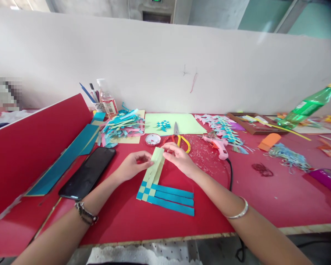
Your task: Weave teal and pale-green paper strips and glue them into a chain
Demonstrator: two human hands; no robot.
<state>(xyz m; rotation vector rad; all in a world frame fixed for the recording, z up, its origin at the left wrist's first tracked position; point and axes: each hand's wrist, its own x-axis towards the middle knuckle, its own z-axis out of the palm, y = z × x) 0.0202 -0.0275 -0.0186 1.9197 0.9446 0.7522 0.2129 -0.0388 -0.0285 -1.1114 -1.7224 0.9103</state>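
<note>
A woven piece of paper strips lies on the red table: light green strips run up and away, blue strips run to the right, and they cross in a checkered corner at the lower left. My left hand pinches the far ends of the green strips from the left. From the right, my right hand pinches the same ends with fingers closed.
A black phone lies to the left beside blue card sheets. Yellow-handled scissors, a pink glue gun with its cord, a small round tin, heaps of paper strips and a green bottle lie further back.
</note>
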